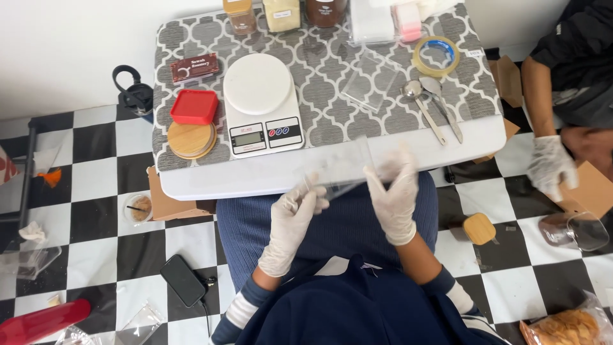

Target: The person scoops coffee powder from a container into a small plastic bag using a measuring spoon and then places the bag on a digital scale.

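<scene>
**Both hands on clear bag at desk edge**

The desk (pixel 211 182) carries a patterned mat (pixel 325 70), a white scale (pixel 258 102), a red lid (pixel 195 107), a tape roll (pixel 436 56) and two spoons (pixel 431 102). A clear bag (pixel 338 167) sits above the lap, at the desk's near edge. Left hand (pixel 290 220) pinches its left end, grip clenched on it. Right hand (pixel 394 191) grasps its right end. A second person's gloved hand (pixel 549 166) is well apart, right.

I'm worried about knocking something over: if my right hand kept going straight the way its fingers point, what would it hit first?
Probably the clear plastic bag it already pinches, then the table edge. Beyond lie two metal spoons, though depth is unclear.
</scene>
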